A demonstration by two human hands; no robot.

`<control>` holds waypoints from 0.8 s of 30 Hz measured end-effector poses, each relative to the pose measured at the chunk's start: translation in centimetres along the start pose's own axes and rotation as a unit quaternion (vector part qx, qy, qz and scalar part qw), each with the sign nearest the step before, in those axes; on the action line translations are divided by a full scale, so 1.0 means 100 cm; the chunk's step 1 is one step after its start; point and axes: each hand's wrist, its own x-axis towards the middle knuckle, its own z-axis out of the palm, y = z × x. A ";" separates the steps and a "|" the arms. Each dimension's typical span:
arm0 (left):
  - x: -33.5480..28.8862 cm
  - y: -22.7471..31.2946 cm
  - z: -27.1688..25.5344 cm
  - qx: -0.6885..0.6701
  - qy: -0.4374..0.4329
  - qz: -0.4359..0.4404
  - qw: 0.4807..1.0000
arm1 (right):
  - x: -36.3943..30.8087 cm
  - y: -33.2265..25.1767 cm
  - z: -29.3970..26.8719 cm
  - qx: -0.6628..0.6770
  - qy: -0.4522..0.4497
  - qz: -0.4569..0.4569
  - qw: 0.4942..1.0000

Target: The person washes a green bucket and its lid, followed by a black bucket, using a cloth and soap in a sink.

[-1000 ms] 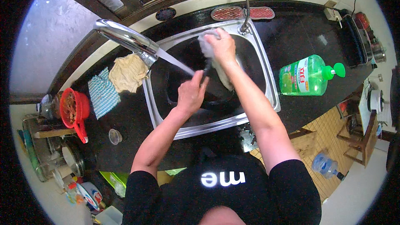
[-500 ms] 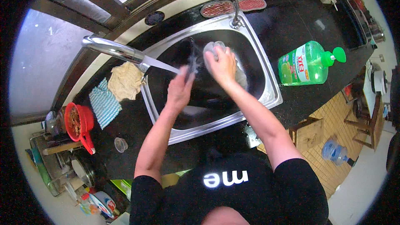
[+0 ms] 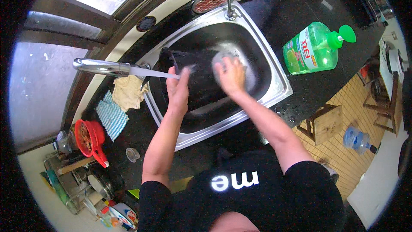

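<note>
My left hand (image 3: 177, 92) is over the left part of the steel sink (image 3: 281, 87), in the water stream (image 3: 156, 74) from the faucet (image 3: 103, 66). Its fingers curl at the edge of a large dark thing (image 3: 201, 88) in the basin, whose kind I cannot make out. Further right, my right hand (image 3: 233, 77) is closed on a pale grey, rounded scrubber or cloth (image 3: 219, 61), blurred by motion. Whitish suds or wet shine show on the sink wall beside it.
A green pump bottle (image 3: 312, 48) stands right of the sink. To the left lie a beige cloth (image 3: 128, 92), a blue-striped cloth (image 3: 112, 116), a red strainer (image 3: 88, 137) with food bits and a small clear cup (image 3: 132, 154). A thin tap (image 3: 229, 10) rises at the back.
The view has shifted a little. My left hand has moved slightly down and left under the stream; my right hand, still holding the grey scrubber or cloth, is a bit lower in the sink.
</note>
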 end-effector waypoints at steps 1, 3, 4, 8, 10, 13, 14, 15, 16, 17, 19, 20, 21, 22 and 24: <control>0.002 0.003 0.006 -0.041 0.009 -0.016 0.999 | -0.010 -0.013 0.000 0.046 0.003 -0.035 0.998; 0.006 -0.006 -0.003 -0.054 0.037 -0.044 0.997 | -0.029 -0.052 -0.008 0.106 0.002 -0.099 0.989; 0.007 -0.006 -0.004 -0.070 0.053 -0.057 0.995 | -0.034 -0.066 -0.013 0.119 -0.004 -0.129 0.984; 0.005 0.006 -0.007 -0.029 0.100 -0.128 0.986 | -0.026 -0.041 0.004 0.047 0.052 -0.155 0.985; 0.007 0.001 -0.024 0.019 0.114 -0.126 0.985 | -0.015 -0.014 0.016 0.000 0.082 -0.044 0.996; 0.009 -0.012 -0.028 0.022 0.135 -0.088 0.987 | -0.002 0.007 0.019 -0.002 0.045 0.059 0.997; 0.012 -0.014 -0.028 0.014 0.144 -0.079 0.986 | 0.001 0.009 0.019 0.003 0.041 0.068 0.997; 0.007 -0.015 -0.030 0.030 0.115 -0.052 0.992 | 0.002 0.010 0.019 0.008 0.038 0.076 0.996; -0.003 -0.015 -0.032 0.046 0.086 -0.025 0.995 | 0.001 0.011 0.018 0.008 0.027 0.079 0.997; -0.012 -0.014 -0.034 0.064 0.052 0.004 0.997 | 0.002 0.014 0.018 0.009 0.029 0.089 0.996; -0.040 -0.029 -0.042 0.229 -0.009 0.106 0.968 | 0.003 0.021 0.019 0.015 0.034 0.115 0.993; -0.056 -0.046 -0.046 0.306 -0.008 0.113 0.945 | 0.005 0.023 0.022 0.022 0.042 0.114 0.992; -0.072 -0.050 -0.039 0.312 0.006 0.063 0.948 | 0.004 0.025 0.024 0.026 0.046 0.113 0.992; -0.074 -0.049 -0.033 0.291 -0.003 0.057 0.955 | 0.003 0.027 0.026 0.030 0.050 0.112 0.992; -0.063 -0.037 -0.020 0.264 0.002 0.055 0.963 | -0.002 0.016 0.020 0.042 0.038 0.067 0.996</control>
